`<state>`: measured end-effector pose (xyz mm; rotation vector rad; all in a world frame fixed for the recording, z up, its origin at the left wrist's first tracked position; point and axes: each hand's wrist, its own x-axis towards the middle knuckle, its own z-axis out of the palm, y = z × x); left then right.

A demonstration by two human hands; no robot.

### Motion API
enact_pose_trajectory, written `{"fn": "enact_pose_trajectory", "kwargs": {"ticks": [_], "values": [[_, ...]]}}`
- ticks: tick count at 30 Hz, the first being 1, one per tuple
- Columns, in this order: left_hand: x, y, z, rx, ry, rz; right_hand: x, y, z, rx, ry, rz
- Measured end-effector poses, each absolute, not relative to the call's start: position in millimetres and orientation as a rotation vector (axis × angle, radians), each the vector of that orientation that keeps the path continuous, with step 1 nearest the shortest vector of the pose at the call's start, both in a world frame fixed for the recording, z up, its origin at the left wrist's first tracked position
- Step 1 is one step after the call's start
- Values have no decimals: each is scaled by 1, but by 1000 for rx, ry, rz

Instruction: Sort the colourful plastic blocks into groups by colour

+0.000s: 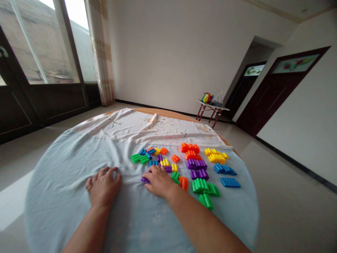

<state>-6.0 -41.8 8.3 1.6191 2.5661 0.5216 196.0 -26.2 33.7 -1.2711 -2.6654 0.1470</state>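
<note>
While a round, wood-edged table (pixel 172 113) wears a wrinkled pale-blue cloth (pixel 65 168), glossy, ribbed, plastic-looking blocks (pixel 200 185) in five colours lie at right, apparently grouped by hue; the bare left hand (pixel 104 184) rests loosely spread, empty, the bare right hand (pixel 159 179) touching a small purple block (pixel 144 180), grip unclear.

Purple block (pixel 145 180), partly hidden, apparently lying flat

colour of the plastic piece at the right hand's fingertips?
Purple: the plastic piece at the right hand, seen in the head view.
</note>
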Motion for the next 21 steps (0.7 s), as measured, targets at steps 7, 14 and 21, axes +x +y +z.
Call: {"fn": "enact_pose_trajectory", "kwargs": {"ticks": [7, 14, 21], "values": [[-5, -41, 6, 1599, 2578, 534, 223, -54, 43, -1308, -2622, 325], [-4, -41, 8, 1594, 2566, 485, 226, -52, 27, -1018, -2652, 425], [-9, -39, 6, 1640, 2542, 500, 234, -63, 33, -1364, -2505, 306]]}}
